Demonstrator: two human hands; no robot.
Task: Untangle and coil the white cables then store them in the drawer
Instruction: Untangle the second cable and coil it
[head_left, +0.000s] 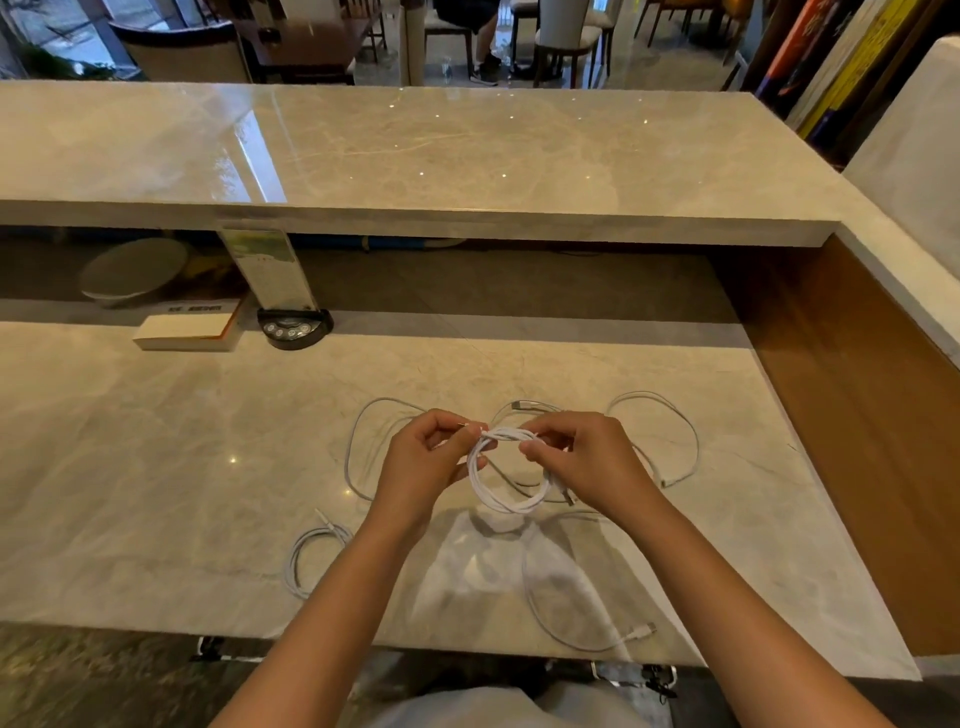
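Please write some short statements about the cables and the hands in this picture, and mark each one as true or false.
1. Both hands hold one coiled white cable above the counter. True: the left hand and the right hand pinch the coiled cable at its top.
2. A small coil of cable lies on the counter left of the left forearm. True: the small coil rests there, untouched.
3. All the cables are already coiled. False: loose cables are spread on the counter behind the hands, and another loose cable lies near the front edge.
4. The book lies to the right of the hands. False: the book lies far left, at the back of the counter.
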